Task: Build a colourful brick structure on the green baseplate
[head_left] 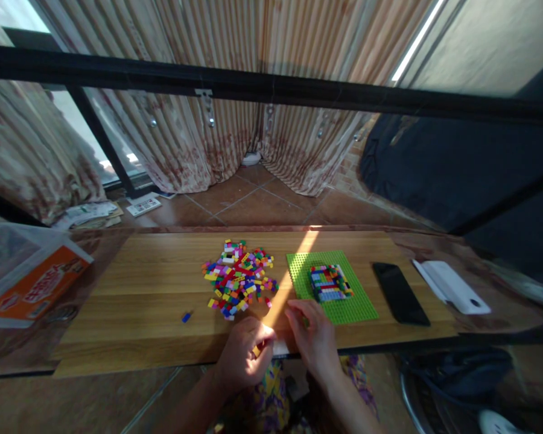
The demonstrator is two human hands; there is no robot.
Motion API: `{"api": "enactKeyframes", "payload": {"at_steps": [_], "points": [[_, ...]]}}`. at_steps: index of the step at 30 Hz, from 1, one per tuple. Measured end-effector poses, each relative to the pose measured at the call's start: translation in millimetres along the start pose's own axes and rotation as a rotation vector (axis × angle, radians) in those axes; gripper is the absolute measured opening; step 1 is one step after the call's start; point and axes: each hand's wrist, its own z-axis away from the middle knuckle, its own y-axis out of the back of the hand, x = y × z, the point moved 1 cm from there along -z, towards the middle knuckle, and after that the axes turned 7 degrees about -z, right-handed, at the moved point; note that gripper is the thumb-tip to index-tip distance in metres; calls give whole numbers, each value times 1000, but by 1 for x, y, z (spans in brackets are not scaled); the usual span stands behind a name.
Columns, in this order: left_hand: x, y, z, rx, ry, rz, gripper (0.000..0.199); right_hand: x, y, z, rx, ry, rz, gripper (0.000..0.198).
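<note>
Head view: two hands working small bricks at the tabletop's near edge.
The left hand (244, 352) is pinching a yellow brick (256, 351) between curled fingers; the right hand (314, 337) is resting beside it, grip undeterminable. The brick pile (239, 277) is lying mid-table, left of the green baseplate (357, 307) carrying a partial build (329, 283). A black phone (400, 293) is lying toward the right edge.

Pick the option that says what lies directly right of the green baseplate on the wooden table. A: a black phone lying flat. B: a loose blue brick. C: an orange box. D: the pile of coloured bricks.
A: the black phone lies flat just right of the green baseplate, while the brick pile sits on its left.
</note>
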Motion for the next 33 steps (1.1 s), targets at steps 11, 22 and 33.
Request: {"api": "enactKeyframes", "payload": {"at_steps": [11,22,33], "points": [[2,2,-1,40,106,-4,14,-4,-42,-18,-147,74,263,13],[-16,-17,1,82,239,-63,21,-18,-6,0,-237,-49,-174,25],[-13,-11,-2,29,189,-81,15,-21,-15,10,-169,-160,-285,23]]}}
